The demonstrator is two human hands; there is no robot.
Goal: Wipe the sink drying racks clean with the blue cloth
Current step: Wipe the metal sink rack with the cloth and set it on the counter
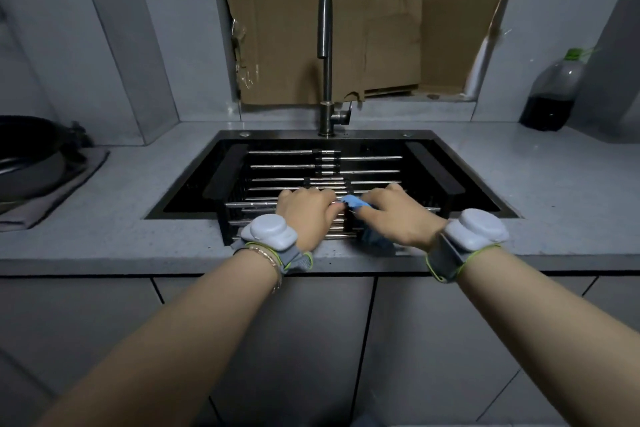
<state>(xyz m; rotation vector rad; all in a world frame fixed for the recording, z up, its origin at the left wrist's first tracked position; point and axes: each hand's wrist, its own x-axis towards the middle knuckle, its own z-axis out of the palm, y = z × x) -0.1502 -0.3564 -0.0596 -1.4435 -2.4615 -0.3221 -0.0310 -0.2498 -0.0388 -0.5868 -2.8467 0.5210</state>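
We see a black rectangular sink [194, 198] sunk into a grey, speckled stone counter [554, 177]. Across it lie the drying racks [325, 170]: thin, shiny, straight metal rods running left to right, held in matte black end frames. The near rack overlaps the near rim of the sink.

The left hand [306, 215] lies knuckles up on the near rods, its fingers bent down over them. Its fingertips touch the edge of the blue cloth [353, 201], but we cannot tell whether they grip a rod, the cloth or nothing. The right hand [398, 215] clutches the cloth, soft and crumpled, against the same rods. A bright fold shows between the two hands, and a darker tail hangs from under the palm toward the counter's near edge. Each wrist bears a smooth, rounded grey device [270, 230] on a strap.

The far rods lie bare. A slim, curved metal faucet [325, 55] rises beyond the far rim, and creased cardboard [294, 28] stands behind it. A dark pan [27, 156] sits far left, and a plastic bottle [554, 94] of dark liquid far right, both well apart from the sink.
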